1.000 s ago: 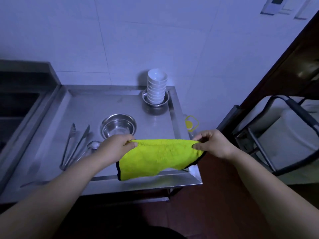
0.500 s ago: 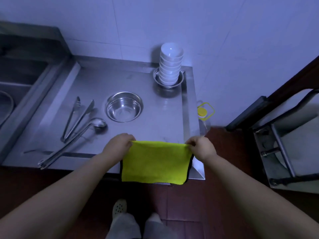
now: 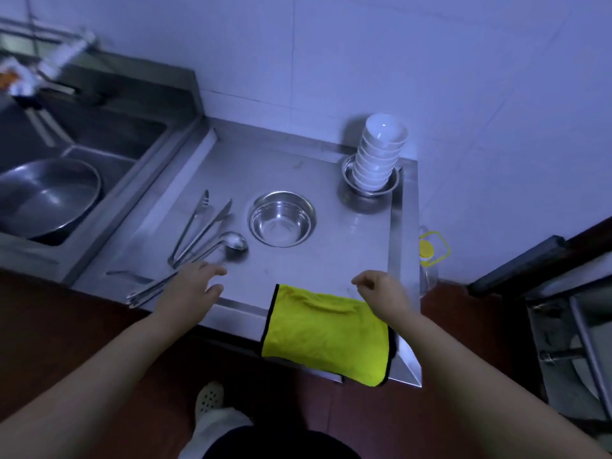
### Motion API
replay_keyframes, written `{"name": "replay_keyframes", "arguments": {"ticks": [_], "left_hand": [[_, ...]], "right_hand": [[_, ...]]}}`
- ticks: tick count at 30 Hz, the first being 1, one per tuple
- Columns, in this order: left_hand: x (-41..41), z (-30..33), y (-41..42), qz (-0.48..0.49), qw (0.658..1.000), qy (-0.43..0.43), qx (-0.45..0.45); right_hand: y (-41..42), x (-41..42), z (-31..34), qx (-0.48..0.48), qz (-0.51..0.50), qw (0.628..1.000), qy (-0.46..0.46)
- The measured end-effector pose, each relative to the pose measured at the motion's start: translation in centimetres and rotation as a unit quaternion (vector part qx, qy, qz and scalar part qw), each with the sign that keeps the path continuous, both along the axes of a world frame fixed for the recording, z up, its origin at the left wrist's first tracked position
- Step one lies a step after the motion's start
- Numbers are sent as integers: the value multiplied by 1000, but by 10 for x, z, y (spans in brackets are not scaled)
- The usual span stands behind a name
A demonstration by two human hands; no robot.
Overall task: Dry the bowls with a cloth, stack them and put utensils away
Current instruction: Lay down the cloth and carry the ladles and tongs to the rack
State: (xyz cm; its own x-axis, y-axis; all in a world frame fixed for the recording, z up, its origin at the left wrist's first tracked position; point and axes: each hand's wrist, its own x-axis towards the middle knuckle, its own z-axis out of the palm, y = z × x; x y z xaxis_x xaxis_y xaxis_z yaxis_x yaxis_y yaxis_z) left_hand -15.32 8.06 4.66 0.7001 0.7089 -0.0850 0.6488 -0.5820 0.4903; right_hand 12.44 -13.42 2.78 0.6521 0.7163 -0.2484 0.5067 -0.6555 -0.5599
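Note:
A yellow cloth (image 3: 326,336) hangs over the front edge of the steel counter (image 3: 298,270), held by neither hand. My left hand (image 3: 192,289) hovers with spread fingers over the handle of a ladle (image 3: 231,241), holding nothing. Beside the ladle lie tongs (image 3: 195,226) and another long utensil. My right hand (image 3: 381,293) sits just above the cloth's far right corner, fingers loosely curled and empty. A steel bowl (image 3: 281,218) stands mid-counter. A stack of several white bowls (image 3: 379,154) rests in a steel bowl at the back right.
A sink (image 3: 82,154) at the left holds a large steel pan (image 3: 46,197). A bottle with a yellow cap (image 3: 427,256) stands off the counter's right edge. A metal-framed cart (image 3: 569,342) is at the right. My feet show below on the red floor.
Both hands have let go of the yellow cloth, which now lies draped over the counter's front edge. My left hand has moved left toward the utensils. The view has tilted down and left.

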Motion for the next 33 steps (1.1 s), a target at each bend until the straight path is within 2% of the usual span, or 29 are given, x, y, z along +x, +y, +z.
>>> {"name": "replay_keyframes", "arguments": {"ticks": [6, 12, 14, 17, 21, 23, 27, 33], "left_hand": [[-46, 1, 54, 66, 998, -15, -16], [-85, -16, 125, 82, 995, -2, -60], [-97, -20, 153, 79, 994, 10, -72], [-107, -25, 194, 43, 995, 42, -82], [-105, -36, 239, -15, 993, 69, -91], [-97, -44, 256, -42, 992, 77, -90], [-68, -62, 272, -94, 988, 94, -73], [-22, -75, 270, -121, 984, 115, -53]], "right_hand": [[87, -53, 5, 27, 38, 998, 48], [184, -128, -10, 46, -35, 973, 223], [216, -152, -16, 38, -99, 947, 303], [260, -178, -29, 16, -231, 885, 404], [308, -202, -54, 43, -383, 793, 471], [325, -211, -58, 53, -420, 767, 483], [347, -218, -64, 61, -469, 742, 475], [353, -221, -65, 88, -497, 759, 411]]}}
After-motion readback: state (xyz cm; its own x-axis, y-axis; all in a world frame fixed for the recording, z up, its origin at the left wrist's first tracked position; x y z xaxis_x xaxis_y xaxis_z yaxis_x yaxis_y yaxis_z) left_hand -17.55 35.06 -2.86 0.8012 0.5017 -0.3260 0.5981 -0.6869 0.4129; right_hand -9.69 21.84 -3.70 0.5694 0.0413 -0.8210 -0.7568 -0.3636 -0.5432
